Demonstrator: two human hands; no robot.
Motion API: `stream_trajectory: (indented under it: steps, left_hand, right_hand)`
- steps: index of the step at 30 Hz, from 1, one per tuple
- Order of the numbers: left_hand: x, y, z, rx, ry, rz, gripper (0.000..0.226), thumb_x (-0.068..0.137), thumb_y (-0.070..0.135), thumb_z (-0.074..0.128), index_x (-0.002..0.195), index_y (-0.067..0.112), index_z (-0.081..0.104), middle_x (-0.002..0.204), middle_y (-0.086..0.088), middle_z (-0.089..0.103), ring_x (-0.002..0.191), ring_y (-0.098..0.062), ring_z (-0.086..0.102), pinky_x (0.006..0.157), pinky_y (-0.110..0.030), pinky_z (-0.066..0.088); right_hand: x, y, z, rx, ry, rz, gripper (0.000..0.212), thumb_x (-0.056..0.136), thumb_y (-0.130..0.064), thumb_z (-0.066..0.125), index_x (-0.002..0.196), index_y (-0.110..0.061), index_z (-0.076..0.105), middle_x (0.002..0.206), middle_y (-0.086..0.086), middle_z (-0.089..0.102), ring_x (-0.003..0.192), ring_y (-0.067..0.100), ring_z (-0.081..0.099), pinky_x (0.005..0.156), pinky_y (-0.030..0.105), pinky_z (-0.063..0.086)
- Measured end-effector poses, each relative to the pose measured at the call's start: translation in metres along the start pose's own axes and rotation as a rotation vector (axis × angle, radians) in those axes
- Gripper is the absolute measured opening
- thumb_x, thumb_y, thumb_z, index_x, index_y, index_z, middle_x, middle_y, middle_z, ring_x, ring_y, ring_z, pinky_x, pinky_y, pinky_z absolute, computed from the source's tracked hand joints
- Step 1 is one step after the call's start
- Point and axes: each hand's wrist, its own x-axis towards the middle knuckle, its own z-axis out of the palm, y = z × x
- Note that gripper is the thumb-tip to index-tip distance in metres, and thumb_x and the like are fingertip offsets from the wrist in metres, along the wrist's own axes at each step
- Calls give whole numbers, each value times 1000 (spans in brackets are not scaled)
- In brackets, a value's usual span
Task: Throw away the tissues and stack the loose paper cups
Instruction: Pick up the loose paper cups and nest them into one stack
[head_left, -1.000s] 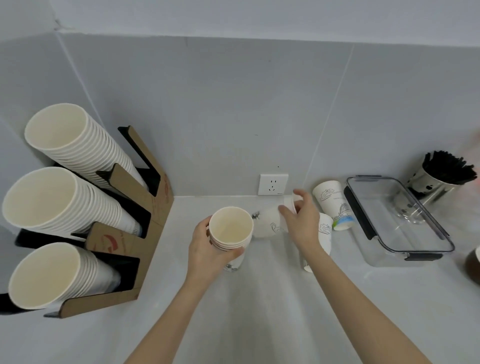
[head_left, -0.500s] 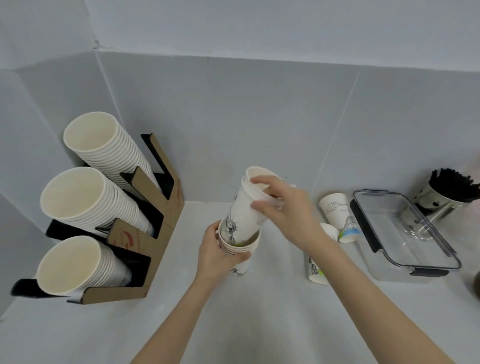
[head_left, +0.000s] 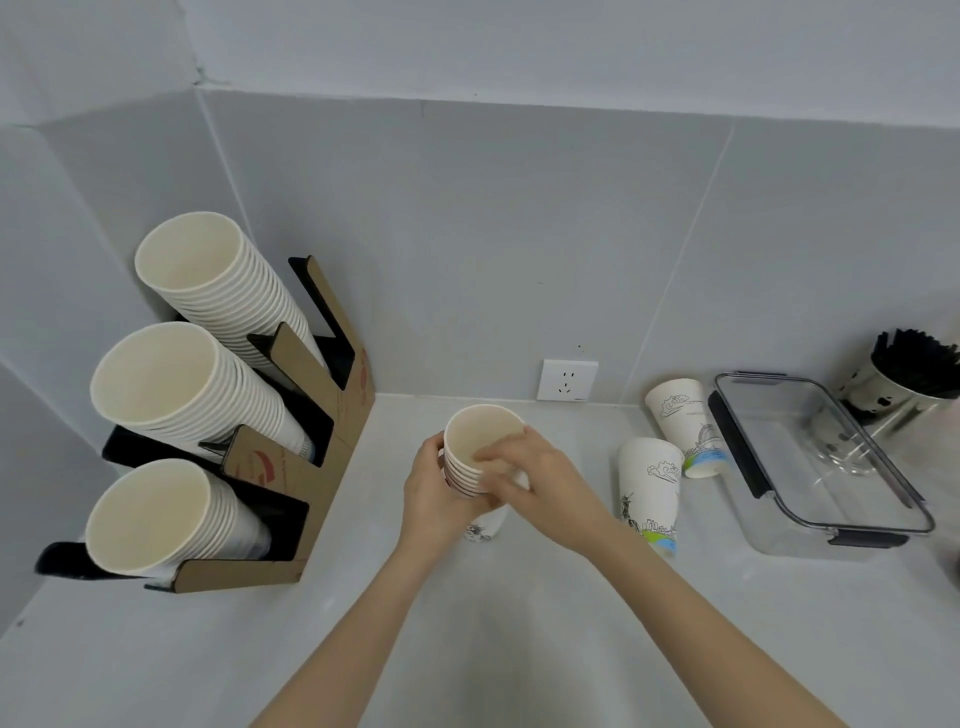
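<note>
A short stack of white printed paper cups stands at the middle of the counter, mouth up. My left hand wraps its left side. My right hand grips its right side, fingertips over the rim. Two loose cups stay to the right: one upright nearer me, one tilted against the clear box. No tissues are visible.
A cardboard cup holder with three slanted cup stacks fills the left corner. A clear plastic box sits at the right, a metal pot of black stirrers behind it. A wall socket is at the back.
My right hand pushed the cup it held down into the stack; both hands now clasp the stack. The view has shifted slightly.
</note>
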Motion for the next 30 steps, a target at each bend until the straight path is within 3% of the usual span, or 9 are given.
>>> stream_trajectory:
  steps: [2,5,8,13,17,20,23,26,30]
  left_hand:
    - [2,3,3,-10,14,-9,86,46,13,88,120,20,44,103,15,52,96,-5,52,84,-25,43]
    - [4,7,12,-15,6,-9,87,46,11,87,122,19,44,101,19,49,100,-7,49,85,-24,40]
    - [4,9,28,-16,-39,0,87,47,10,87,122,18,43,102,18,49,99,-4,48,82,-19,39]
    - [6,14,57,-17,-110,25,87,48,9,87,122,19,43,108,14,50,102,-3,48,76,-5,37]
    - [11,15,71,-29,-121,28,87,48,7,86,123,19,43,111,13,51,102,-3,49,69,3,42]
    - [14,13,74,-36,-126,32,86,48,7,86,122,20,43,114,11,51,105,-4,48,68,7,39]
    - [15,11,73,-30,-159,38,87,49,8,87,122,22,41,118,10,49,110,-6,47,70,3,41]
    - [15,12,72,-26,-177,44,88,51,10,86,124,21,38,120,8,48,113,-9,47,83,-10,40]
    - [14,8,73,-25,-178,48,87,50,13,87,122,24,39,125,6,50,116,-11,49,93,-25,43]
  right_hand:
    - [-2,7,-13,132,129,123,21,90,-19,54,108,-19,64,106,-6,61,108,8,49,88,-3,27]
    - [-8,33,-33,216,338,309,19,91,-15,50,104,-18,64,102,-9,61,102,10,52,88,18,37]
    - [-20,72,-47,237,498,519,20,89,-15,52,107,-13,60,106,-1,63,103,20,57,90,33,44]
    - [-39,135,-48,90,412,894,69,80,-29,65,136,-7,30,138,19,42,125,37,40,101,44,35]
    - [-44,154,-34,204,311,1016,101,73,-32,71,145,-15,2,139,24,35,124,41,42,104,47,36]
    - [-46,155,-29,248,280,978,99,68,-30,74,141,-15,9,135,17,46,118,35,49,99,42,41]
    - [-37,137,-44,276,390,819,97,64,-23,77,139,-18,16,132,9,50,117,30,51,96,37,41]
    - [-24,97,-81,364,537,580,101,64,-17,76,141,-27,11,129,1,51,111,21,54,96,36,45]
    - [-16,37,-125,404,561,248,109,68,-7,74,140,-39,-2,113,-21,46,92,-11,56,77,15,49]
